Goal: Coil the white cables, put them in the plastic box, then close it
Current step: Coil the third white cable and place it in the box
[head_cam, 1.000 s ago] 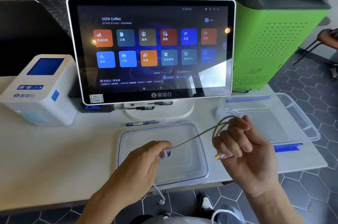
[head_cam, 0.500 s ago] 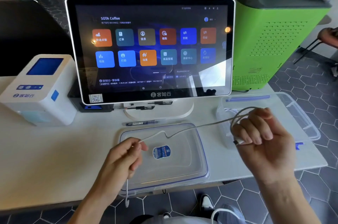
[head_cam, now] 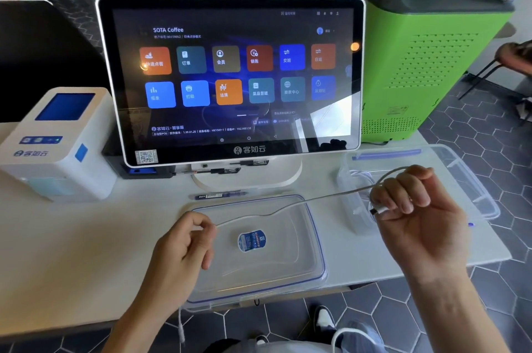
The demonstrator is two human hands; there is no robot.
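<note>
White cable (head_cam: 302,200): stretched above the box lid (head_cam: 313,240), left hand (head_cam: 184,249) pinching one stretch, right hand (head_cam: 414,208) fisted round the started loops and plug, over the open plastic box (head_cam: 475,180). Risk: the free tail dangling below the table edge may snag; a loosened right fist would likely let the loops spring apart.

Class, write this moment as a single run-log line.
step: coiling | left hand: pinches white cable | right hand: grips cable loop and plug | box: open, cables inside | lid: on table
</note>
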